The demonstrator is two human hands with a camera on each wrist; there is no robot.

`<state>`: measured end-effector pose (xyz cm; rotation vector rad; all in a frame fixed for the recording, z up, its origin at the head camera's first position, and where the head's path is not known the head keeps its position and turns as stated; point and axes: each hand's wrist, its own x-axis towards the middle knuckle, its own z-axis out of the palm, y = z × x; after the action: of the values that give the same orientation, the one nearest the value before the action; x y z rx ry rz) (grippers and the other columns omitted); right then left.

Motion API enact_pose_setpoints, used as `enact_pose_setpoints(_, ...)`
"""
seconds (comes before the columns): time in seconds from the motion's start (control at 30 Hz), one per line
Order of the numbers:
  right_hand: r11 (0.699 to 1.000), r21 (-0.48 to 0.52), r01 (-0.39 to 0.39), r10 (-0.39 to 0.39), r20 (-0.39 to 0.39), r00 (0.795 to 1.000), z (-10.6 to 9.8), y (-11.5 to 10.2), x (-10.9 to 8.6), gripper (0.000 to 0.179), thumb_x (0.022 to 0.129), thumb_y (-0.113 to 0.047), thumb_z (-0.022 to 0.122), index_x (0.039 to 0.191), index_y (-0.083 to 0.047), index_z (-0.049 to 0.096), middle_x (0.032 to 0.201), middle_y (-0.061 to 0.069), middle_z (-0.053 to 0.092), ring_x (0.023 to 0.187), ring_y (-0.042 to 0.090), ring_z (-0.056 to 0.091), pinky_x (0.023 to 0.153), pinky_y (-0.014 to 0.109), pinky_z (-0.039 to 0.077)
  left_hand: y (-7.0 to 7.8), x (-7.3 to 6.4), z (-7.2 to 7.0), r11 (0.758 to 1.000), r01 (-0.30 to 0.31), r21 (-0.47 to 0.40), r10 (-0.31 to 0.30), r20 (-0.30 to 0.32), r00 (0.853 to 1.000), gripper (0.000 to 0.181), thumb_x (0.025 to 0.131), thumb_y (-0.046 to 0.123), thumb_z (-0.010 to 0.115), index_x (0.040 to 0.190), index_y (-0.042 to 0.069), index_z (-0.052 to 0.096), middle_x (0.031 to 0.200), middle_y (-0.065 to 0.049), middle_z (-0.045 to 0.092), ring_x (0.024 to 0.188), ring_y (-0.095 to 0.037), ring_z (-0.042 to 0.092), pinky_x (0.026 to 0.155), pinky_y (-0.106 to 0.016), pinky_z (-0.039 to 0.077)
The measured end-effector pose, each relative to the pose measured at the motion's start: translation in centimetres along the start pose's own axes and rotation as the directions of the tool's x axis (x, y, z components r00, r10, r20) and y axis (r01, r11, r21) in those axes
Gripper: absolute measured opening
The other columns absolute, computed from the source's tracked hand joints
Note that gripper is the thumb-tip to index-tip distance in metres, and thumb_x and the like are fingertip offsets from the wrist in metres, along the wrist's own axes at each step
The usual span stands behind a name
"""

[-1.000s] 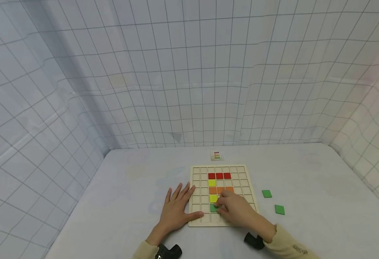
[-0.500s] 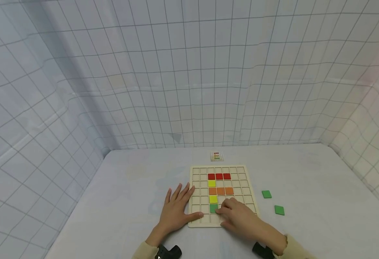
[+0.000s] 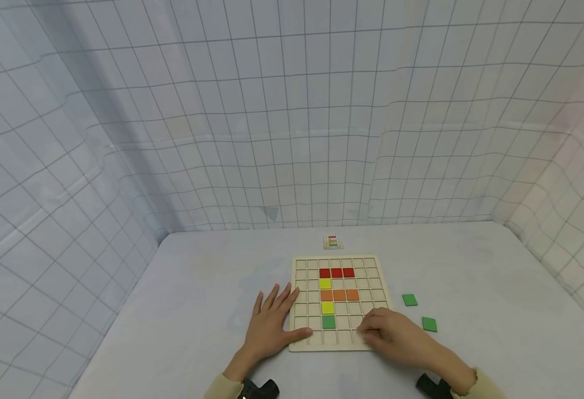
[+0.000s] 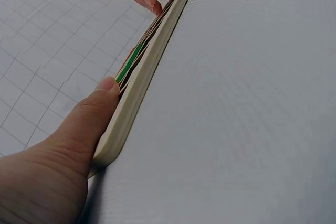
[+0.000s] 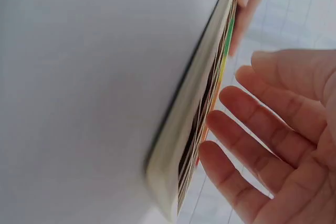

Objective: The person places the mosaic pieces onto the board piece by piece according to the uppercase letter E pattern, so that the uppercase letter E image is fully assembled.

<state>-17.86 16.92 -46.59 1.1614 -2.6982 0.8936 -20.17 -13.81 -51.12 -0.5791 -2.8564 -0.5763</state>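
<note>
A pale wooden grid board [image 3: 301,347] lies on the table. My left hand [image 3: 268,321] rests flat at its left side, fingers spread and the thumb [image 4: 86,124] over the lower left corner. Set in the board are red tiles [image 3: 337,273] in a row, two yellow tiles [image 3: 327,308], a row of orange tiles [image 3: 339,295] and a green tile [image 3: 329,322]. Over the board's lower right part hovers my right hand [image 3: 396,335], its fingers loosely bent. In the right wrist view, nothing lies between those fingers [image 5: 252,114].
Two loose green tiles, an upper one [image 3: 410,300] and a lower one [image 3: 429,324], lie right of the board. Behind it is a small card [image 3: 333,241] printed with a coloured grid pattern. White grid-lined cloth [image 3: 282,138] hangs around the table's back and sides.
My right hand has left the green tile on the board and moved right, toward the loose tiles. That green tile now shows fully in its cell. The left hand stays in place.
</note>
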Motion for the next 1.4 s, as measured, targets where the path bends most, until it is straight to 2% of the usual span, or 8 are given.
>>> enact_pose_setpoints(0.13, 0.988, -0.097, -0.119, 0.111, -0.084, 0.99, -1.2, 0.7, -0.3, 0.01, 0.085, -0.011, 0.072, 0.092, -0.018, 0.072, 0.096, -0.013, 0.064, 0.092, 0.01, 0.06, 0.076, 0.031, 0.052, 0.0, 0.0, 0.0, 1.0, -0.004, -0.003, 0.004, -0.012, 1.0, 0.095, 0.075, 0.078, 0.051, 0.148, 0.019, 0.037, 0.153, -0.001, 0.03, 0.141, -0.027, 0.017, 0.111, -0.053, 0.003)
enact_pose_setpoints(0.3, 0.907, -0.217, -0.36, 0.33, -0.162, 0.93, -2.6, 1.5, -0.6, 0.012, 0.082, -0.015, 0.075, 0.094, -0.014, 0.073, 0.096, -0.004, 0.068, 0.09, 0.02, 0.064, 0.071, 0.038, 0.054, 0.0, -0.1, 0.0, 1.0, -0.013, 0.001, 0.013, -0.026, 1.0, 0.094, 0.075, 0.078, 0.051, 0.147, 0.018, 0.039, 0.152, -0.002, 0.032, 0.141, -0.028, 0.019, 0.11, -0.055, 0.005)
enact_pose_setpoints(0.4, 0.872, -0.257, -0.417, 0.374, -0.2, 0.905, -3.1, 2.3, -0.9, 0.02, 0.08, -0.014, 0.076, 0.099, -0.008, 0.072, 0.101, 0.006, 0.068, 0.091, 0.027, 0.063, 0.067, 0.04, 0.054, 0.1, 0.0, 0.0, 1.0, -0.008, 0.0, 0.008, -0.016, 1.0, 0.094, 0.075, 0.078, 0.051, 0.147, 0.019, 0.038, 0.152, -0.002, 0.031, 0.141, -0.028, 0.018, 0.111, -0.054, 0.004)
enact_pose_setpoints(0.57, 0.844, -0.314, -0.434, 0.387, -0.202, 0.9, -3.3, 3.5, -1.3, 0.035, 0.078, -0.011, 0.077, 0.11, 0.0, 0.067, 0.109, 0.016, 0.064, 0.097, 0.036, 0.059, 0.07, 0.046, 0.053, 0.0, 0.0, 0.0, 1.0, -0.001, -0.005, 0.001, 0.003, 1.0, 0.094, 0.076, 0.078, 0.05, 0.148, 0.019, 0.037, 0.153, -0.002, 0.03, 0.142, -0.028, 0.016, 0.111, -0.054, 0.003)
enact_pose_setpoints(0.83, 0.838, -0.338, -0.428, 0.391, -0.175, 0.904, -3.1, 3.9, -1.2, 0.034, 0.077, -0.01, 0.077, 0.106, 0.005, 0.067, 0.104, 0.015, 0.061, 0.094, 0.033, 0.057, 0.072, 0.044, 0.053, -0.1, 0.0, 0.1, 1.0, -0.011, -0.006, 0.011, -0.001, 1.0, 0.094, 0.076, 0.077, 0.051, 0.148, 0.019, 0.036, 0.153, -0.001, 0.03, 0.141, -0.028, 0.017, 0.111, -0.054, 0.003)
enact_pose_setpoints(1.0, 0.855, -0.279, -0.437, 0.406, -0.163, 0.899, -3.1, 4.1, -1.2, 0.027, 0.077, -0.005, 0.077, 0.1, 0.005, 0.068, 0.094, 0.011, 0.06, 0.089, 0.03, 0.057, 0.072, 0.042, 0.052, 0.0, 0.0, 0.0, 1.0, -0.006, -0.007, 0.006, 0.005, 1.0, 0.094, 0.076, 0.078, 0.051, 0.148, 0.02, 0.036, 0.153, -0.001, 0.03, 0.142, -0.028, 0.016, 0.111, -0.054, 0.002)
enact_pose_setpoints(1.23, 0.877, -0.125, -0.463, 0.463, -0.033, 0.886, -4.1, 3.9, -1.2, 0.03, 0.074, -0.003, 0.078, 0.099, 0.009, 0.068, 0.091, 0.008, 0.058, 0.081, 0.02, 0.055, 0.068, 0.036, 0.05, -0.1, 0.0, 0.0, 1.0, 0.006, -0.001, -0.006, 0.016, 1.0, 0.094, 0.075, 0.078, 0.051, 0.148, 0.02, 0.036, 0.153, -0.001, 0.029, 0.142, -0.028, 0.016, 0.111, -0.054, 0.002)
enact_pose_setpoints(1.4, 0.898, -0.087, -0.43, 0.436, 0.052, 0.899, -4.9, 3.3, -1.4, 0.032, 0.072, 0.002, 0.077, 0.101, 0.011, 0.067, 0.097, 0.009, 0.06, 0.085, 0.021, 0.056, 0.071, 0.036, 0.05, -0.1, 0.0, -0.1, 1.0, 0.009, -0.01, -0.008, 0.019, 1.0, 0.094, 0.075, 0.078, 0.051, 0.148, 0.02, 0.036, 0.153, -0.001, 0.029, 0.142, -0.028, 0.015, 0.111, -0.054, 0.002)
